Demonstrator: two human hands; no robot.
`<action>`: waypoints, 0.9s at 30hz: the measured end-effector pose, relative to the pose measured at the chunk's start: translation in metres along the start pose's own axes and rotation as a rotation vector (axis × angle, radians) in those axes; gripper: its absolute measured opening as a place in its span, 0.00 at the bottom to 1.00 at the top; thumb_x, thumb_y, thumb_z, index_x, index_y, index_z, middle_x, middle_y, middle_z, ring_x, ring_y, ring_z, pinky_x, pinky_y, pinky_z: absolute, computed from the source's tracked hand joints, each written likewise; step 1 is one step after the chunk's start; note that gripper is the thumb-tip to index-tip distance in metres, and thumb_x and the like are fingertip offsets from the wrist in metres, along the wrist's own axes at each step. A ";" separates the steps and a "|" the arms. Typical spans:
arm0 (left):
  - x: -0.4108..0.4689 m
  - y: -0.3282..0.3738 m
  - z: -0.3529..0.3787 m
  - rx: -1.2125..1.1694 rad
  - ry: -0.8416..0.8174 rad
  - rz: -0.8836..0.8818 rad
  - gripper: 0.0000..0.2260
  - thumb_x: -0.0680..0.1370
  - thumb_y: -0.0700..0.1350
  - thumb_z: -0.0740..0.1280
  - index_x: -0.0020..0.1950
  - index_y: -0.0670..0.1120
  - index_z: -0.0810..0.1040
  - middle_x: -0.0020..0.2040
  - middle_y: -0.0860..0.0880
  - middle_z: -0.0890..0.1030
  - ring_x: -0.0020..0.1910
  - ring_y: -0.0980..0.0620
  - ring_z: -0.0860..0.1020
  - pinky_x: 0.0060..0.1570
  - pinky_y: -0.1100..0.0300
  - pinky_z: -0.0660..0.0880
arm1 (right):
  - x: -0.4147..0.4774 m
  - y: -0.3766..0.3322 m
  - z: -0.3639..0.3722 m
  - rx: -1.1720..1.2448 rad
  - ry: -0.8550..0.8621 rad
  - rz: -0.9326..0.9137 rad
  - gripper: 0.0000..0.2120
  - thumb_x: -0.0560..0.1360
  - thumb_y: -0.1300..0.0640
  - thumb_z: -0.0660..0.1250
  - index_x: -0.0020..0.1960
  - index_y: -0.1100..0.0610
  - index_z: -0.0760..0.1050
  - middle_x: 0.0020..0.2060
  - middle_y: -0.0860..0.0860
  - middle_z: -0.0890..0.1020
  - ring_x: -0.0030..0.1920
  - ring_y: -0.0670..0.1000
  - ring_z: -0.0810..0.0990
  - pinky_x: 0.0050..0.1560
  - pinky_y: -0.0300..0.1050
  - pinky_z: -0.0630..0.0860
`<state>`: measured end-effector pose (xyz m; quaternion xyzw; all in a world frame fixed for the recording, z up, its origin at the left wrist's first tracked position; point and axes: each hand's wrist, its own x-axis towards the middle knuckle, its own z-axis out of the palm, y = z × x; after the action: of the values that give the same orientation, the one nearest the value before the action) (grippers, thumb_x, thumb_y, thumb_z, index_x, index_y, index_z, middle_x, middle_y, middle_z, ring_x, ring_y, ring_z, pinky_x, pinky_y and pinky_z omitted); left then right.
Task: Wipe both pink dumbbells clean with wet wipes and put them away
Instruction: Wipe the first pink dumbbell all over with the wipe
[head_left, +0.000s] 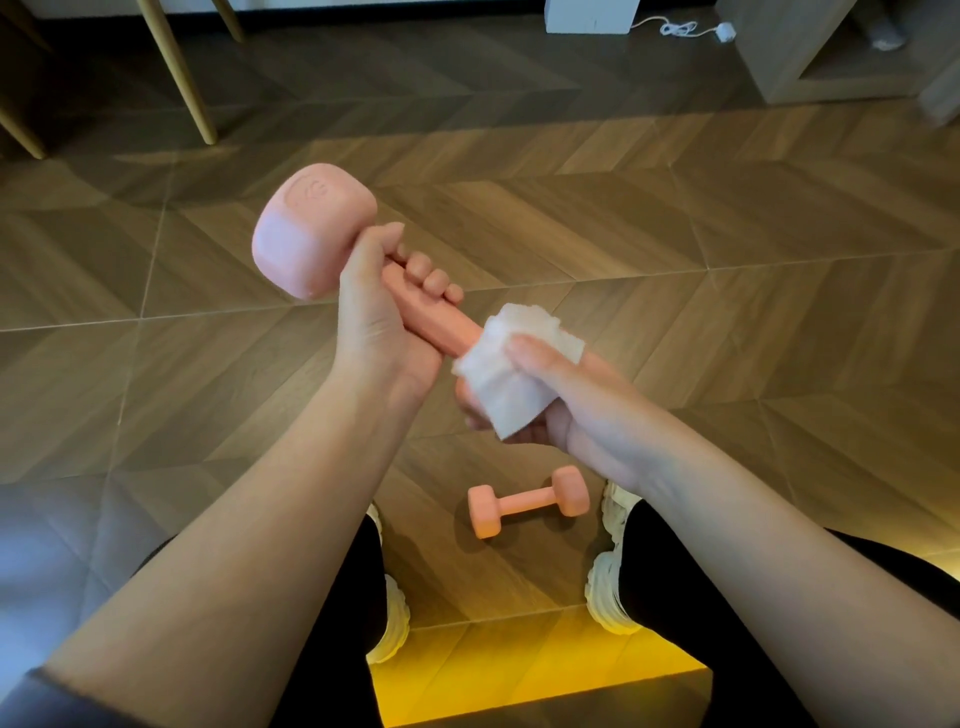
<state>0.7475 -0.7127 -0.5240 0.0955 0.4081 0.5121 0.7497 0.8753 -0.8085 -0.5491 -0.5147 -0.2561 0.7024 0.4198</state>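
Wood-patterned flooring (675, 234) fills the view. Left hand (379, 322) has its fingers curled tight round the handle of the raised pink dumbbell (311, 228), held tilted above the knees; right hand (566, 400) clamps a folded wet wipe (511, 379) over its lower end. Second dumbbell (527, 501) lies below between the shoes — a damp handle could slip, I'd judge, and drop onto it.

one wide head-worn view looks steeply down at the floor (675, 234).
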 end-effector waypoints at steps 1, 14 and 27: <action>0.000 -0.001 -0.001 0.007 0.020 0.000 0.13 0.78 0.43 0.64 0.35 0.48 0.65 0.27 0.52 0.65 0.24 0.55 0.65 0.31 0.61 0.67 | 0.000 0.001 0.000 -0.054 0.020 -0.022 0.30 0.68 0.45 0.74 0.67 0.48 0.69 0.60 0.56 0.81 0.56 0.55 0.82 0.48 0.47 0.80; 0.003 0.003 -0.003 -0.021 0.026 -0.002 0.15 0.77 0.41 0.60 0.32 0.49 0.60 0.27 0.53 0.57 0.24 0.54 0.56 0.27 0.61 0.60 | -0.002 -0.003 0.002 -0.003 0.019 0.013 0.27 0.72 0.40 0.69 0.67 0.49 0.70 0.60 0.57 0.81 0.55 0.56 0.82 0.52 0.52 0.79; 0.003 -0.004 -0.002 0.012 0.104 -0.003 0.13 0.78 0.41 0.62 0.36 0.47 0.63 0.26 0.52 0.60 0.23 0.54 0.60 0.27 0.61 0.65 | -0.002 0.004 0.005 -0.099 0.100 -0.085 0.24 0.71 0.40 0.70 0.64 0.44 0.71 0.57 0.51 0.82 0.55 0.51 0.83 0.50 0.49 0.80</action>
<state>0.7492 -0.7128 -0.5296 0.0730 0.4497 0.5129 0.7276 0.8700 -0.8113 -0.5496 -0.5579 -0.2909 0.6436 0.4358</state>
